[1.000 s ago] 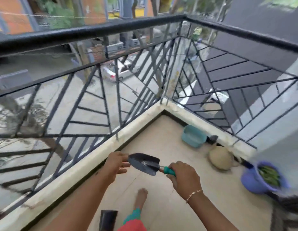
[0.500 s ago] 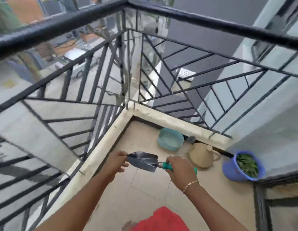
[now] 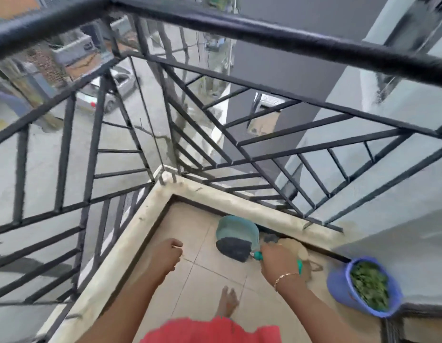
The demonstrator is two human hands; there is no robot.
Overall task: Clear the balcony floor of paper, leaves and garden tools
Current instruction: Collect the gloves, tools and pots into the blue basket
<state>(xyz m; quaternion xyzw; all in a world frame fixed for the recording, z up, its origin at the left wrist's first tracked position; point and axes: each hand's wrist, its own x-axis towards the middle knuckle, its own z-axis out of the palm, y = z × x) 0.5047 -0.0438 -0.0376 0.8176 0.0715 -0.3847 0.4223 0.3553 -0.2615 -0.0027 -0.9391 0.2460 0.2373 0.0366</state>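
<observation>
My right hand grips the trowel by its teal handle, fingers wrapped round it so that only a bit of the handle shows on either side of my fist. There is a thin gold bracelet on that wrist. The trowel's dark blade points away to my left and, from where I look, covers the near rim of the teal tub; I cannot tell whether blade and tub touch. The tub stands on the balcony floor, close against the pale kerb near the corner. My left hand is held up beside the trowel but apart from it, fingers curled in and holding nothing. Behind my right hand lies a beige can, mostly hidden by my knuckles, just beside the tub along the same kerb. Farther to the right, near the wall, is a blue bucket, tilted towards me and filled with green leaves. The floor is beige tile with thin joints, and my bare foot stands on it between my two arms, above the edge of my red garment. The black railing rises from the kerb on both sides and meets at the corner ahead. Through its bars I see the street below with a silver car parked on it, all somewhat blurred.
</observation>
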